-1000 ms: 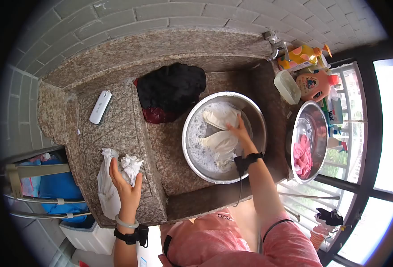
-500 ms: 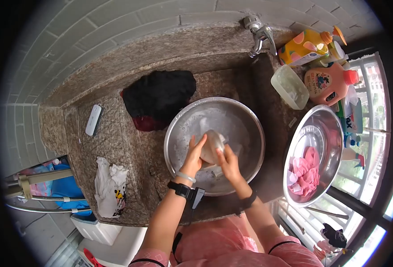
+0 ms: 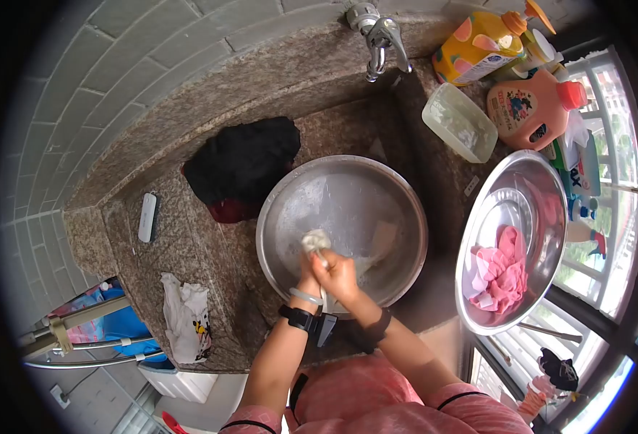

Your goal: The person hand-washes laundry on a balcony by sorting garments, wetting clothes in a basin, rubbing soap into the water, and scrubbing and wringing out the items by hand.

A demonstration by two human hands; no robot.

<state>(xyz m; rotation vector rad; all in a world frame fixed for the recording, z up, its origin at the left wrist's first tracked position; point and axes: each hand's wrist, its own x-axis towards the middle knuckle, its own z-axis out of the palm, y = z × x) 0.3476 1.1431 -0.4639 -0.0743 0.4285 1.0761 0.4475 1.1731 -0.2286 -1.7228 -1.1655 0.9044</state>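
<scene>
A bunched, wet white cloth [image 3: 315, 239] is squeezed between my hands over the large metal basin [image 3: 414, 230]. My left hand [image 3: 309, 269], with a bangle and a dark watch on its wrist, is closed round it, partly hidden behind the other hand. My right hand [image 3: 337, 275] has its fingers curled tightly on the same cloth. A bulge of fabric sticks out beyond my fists, and a thin strand hangs below toward the basin's near rim. Shallow water lies at the bottom of the basin.
Dark clothing [image 3: 246, 163] lies left of the basin. A white printed cloth [image 3: 186, 318] and a white oblong object [image 3: 147, 217] are farther left. At right, another metal basin [image 3: 470, 253] holds pink cloth [image 3: 503, 271]. Behind are a tap [image 3: 380, 43], plastic tub [image 3: 460, 123] and detergent bottle [image 3: 528, 108].
My hands have come together and shifted slightly left and nearer to me. The cloth, earlier a wider bundle between spread fingers, is now squeezed narrow. The camera view has shifted a little.
</scene>
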